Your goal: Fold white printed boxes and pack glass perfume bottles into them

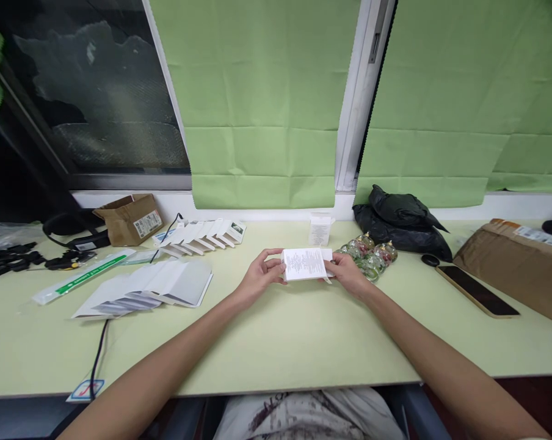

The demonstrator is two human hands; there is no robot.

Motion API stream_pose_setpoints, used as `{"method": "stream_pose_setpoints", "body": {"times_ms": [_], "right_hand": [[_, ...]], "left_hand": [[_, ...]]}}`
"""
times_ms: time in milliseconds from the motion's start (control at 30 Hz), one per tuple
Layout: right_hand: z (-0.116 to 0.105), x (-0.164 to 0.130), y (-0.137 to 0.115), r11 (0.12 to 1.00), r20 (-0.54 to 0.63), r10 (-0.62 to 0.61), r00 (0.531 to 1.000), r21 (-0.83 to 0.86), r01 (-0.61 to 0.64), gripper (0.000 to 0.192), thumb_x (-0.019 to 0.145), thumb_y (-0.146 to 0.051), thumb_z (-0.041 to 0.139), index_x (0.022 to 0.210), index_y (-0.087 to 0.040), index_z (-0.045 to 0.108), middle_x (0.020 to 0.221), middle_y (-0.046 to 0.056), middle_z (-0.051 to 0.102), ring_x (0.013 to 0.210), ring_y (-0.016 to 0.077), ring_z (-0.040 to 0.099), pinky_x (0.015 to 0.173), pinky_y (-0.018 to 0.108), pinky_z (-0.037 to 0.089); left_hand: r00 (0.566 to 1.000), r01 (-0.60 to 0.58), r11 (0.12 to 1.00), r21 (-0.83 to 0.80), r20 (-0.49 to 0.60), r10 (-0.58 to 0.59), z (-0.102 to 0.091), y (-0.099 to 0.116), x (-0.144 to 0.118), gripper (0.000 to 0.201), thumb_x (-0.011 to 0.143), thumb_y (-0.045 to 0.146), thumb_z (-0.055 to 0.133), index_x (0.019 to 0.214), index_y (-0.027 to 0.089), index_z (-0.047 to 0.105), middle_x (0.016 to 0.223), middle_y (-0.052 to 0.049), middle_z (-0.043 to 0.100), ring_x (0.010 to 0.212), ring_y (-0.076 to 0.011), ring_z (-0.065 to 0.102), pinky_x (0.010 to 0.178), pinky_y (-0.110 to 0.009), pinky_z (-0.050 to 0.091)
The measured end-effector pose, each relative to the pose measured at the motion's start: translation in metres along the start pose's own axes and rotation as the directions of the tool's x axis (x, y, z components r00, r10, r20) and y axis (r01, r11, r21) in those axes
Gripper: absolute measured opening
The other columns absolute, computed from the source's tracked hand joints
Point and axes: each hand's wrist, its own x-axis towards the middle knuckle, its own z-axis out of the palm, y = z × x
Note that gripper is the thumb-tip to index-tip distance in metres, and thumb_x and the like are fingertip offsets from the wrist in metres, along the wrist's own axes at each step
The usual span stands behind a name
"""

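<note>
Pale green desk point(298, 348) below hanging green cloth point(264, 110), printed white box point(303, 264) held over it

The printed white box lies between the two hands, its long axis running left to right, so each hand has one end and neither is clearly nearer. At its left end, the left hand point(263, 270) pinches it, thumb over the printed face and fingers around the edge. At its right end, the right hand point(348, 274) also pinches it, close to a pale flap (which of its fingers bear on the flap, I cannot tell).

Just behind the box stands a small white carton point(320, 230). To the box's right, near the right hand, lie glassy red and green ornaments point(372, 256), with a black plastic bag point(395, 223) behind them and a phone point(477, 290) farther right. Well to the box's left are overlapping white cartons point(166, 284) and, behind those, a row of smaller white ones point(203, 237).
</note>
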Motion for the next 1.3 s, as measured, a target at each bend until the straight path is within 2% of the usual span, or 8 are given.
{"method": "stream_pose_setpoints", "body": {"times_ms": [467,633,867,967,1033,1133,1233,1300], "right_hand": [[-0.001,0.004,0.012,0.991,0.034,0.094,0.995,0.095,-0.096,0.036,0.072,-0.042,0.089,0.098,-0.020,0.081,0.094,0.006,0.081,0.073,0.0202,0.072,0.063,0.032,0.062],[-0.002,0.005,0.012,0.985,0.054,0.110,0.992,0.127,-0.116,0.036,0.072,-0.040,0.089,0.100,-0.020,0.081,0.094,0.007,0.081,0.078,0.0219,0.073,0.062,0.031,0.061],[-0.002,0.006,0.015,0.999,0.010,0.017,1.000,0.049,-0.018,0.047,0.072,-0.054,0.086,0.103,-0.019,0.081,0.090,0.006,0.080,0.066,0.0197,0.069,0.063,0.034,0.060],[-0.002,0.006,0.014,0.988,0.028,-0.130,0.991,-0.083,0.132,0.046,0.079,-0.058,0.079,0.103,-0.019,0.080,0.092,0.006,0.078,0.075,0.0222,0.070,0.077,0.039,0.060],[-0.003,0.006,0.012,0.915,0.055,-0.325,0.944,-0.234,0.329,0.038,0.088,-0.055,0.073,0.100,-0.020,0.081,0.104,0.008,0.075,0.095,0.0255,0.069,0.092,0.042,0.056],[-0.003,0.002,0.006,0.650,0.145,-0.582,0.800,-0.507,0.565,0.022,0.098,-0.040,0.064,0.100,-0.025,0.081,0.119,0.009,0.064,0.115,0.0266,0.060,0.100,0.045,0.050],[0.003,-0.007,-0.001,0.346,0.261,-0.693,0.672,-0.698,0.627,0.020,0.099,-0.024,0.062,0.105,-0.031,0.080,0.117,0.009,0.059,0.111,0.0257,0.055,0.094,0.044,0.052],[0.010,-0.014,-0.006,0.179,0.332,-0.724,0.605,-0.756,0.629,0.025,0.098,-0.017,0.062,0.109,-0.032,0.079,0.113,0.009,0.058,0.106,0.0253,0.053,0.091,0.043,0.052]], "left_hand": [[0.998,-0.008,1.000,0.012,-0.066,0.009,0.007,0.002,0.000,0.052,0.088,0.051,0.075,0.124,0.020,0.055,0.099,-0.007,0.074,0.083,-0.0200,0.072,0.076,-0.045,0.066],[0.996,-0.043,0.998,0.035,-0.071,0.045,0.008,0.006,-0.001,0.053,0.090,0.051,0.072,0.130,0.019,0.057,0.096,-0.006,0.072,0.082,-0.0188,0.070,0.076,-0.042,0.066],[0.997,0.003,0.994,0.114,-0.079,0.006,0.007,0.003,0.000,0.056,0.088,0.051,0.075,0.130,0.020,0.057,0.099,-0.006,0.067,0.083,-0.0199,0.069,0.071,-0.040,0.066],[0.998,0.007,0.980,0.197,-0.067,0.006,0.002,-0.006,0.002,0.065,0.087,0.047,0.077,0.141,0.024,0.050,0.111,-0.007,0.065,0.089,-0.0199,0.070,0.078,-0.039,0.063],[0.997,-0.040,0.950,0.308,-0.049,0.058,-0.003,-0.010,0.003,0.067,0.088,0.043,0.075,0.147,0.028,0.046,0.121,-0.008,0.065,0.099,-0.0211,0.068,0.085,-0.037,0.059],[0.981,-0.139,0.808,0.573,-0.029,0.190,-0.010,-0.009,0.001,0.048,0.089,0.038,0.073,0.134,0.028,0.058,0.125,-0.006,0.066,0.111,-0.0234,0.063,0.089,-0.035,0.053],[0.975,-0.136,0.680,0.720,-0.023,0.220,-0.011,-0.004,-0.003,0.033,0.089,0.039,0.072,0.119,0.026,0.062,0.112,-0.003,0.069,0.094,-0.0206,0.063,0.079,-0.032,0.051],[0.986,-0.122,0.701,0.703,0.005,0.166,-0.007,-0.002,-0.007,0.032,0.090,0.041,0.070,0.116,0.025,0.059,0.106,-0.002,0.070,0.083,-0.0183,0.063,0.072,-0.030,0.050]]}}
